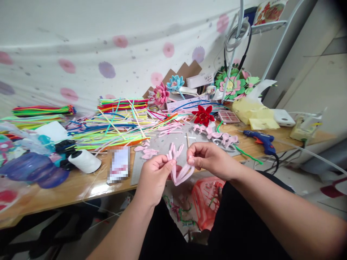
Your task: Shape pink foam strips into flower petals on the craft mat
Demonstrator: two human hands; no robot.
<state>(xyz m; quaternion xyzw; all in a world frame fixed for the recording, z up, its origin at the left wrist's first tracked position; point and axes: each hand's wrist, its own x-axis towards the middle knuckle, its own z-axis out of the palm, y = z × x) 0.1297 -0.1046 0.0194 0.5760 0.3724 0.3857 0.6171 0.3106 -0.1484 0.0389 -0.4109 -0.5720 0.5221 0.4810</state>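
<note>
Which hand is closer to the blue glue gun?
Right. The right hand sits left of and below the blue glue gun; the left hand is even farther left. Both pinch the pink pipe-cleaner loops.

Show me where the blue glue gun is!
In the head view the blue glue gun lies on the right side of the wooden table, in front of the yellow paper, to the right of the right hand pinching the pink pipe cleaner.

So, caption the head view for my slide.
Left hand and right hand hold looped pink pipe cleaners by cluttered table.
</note>
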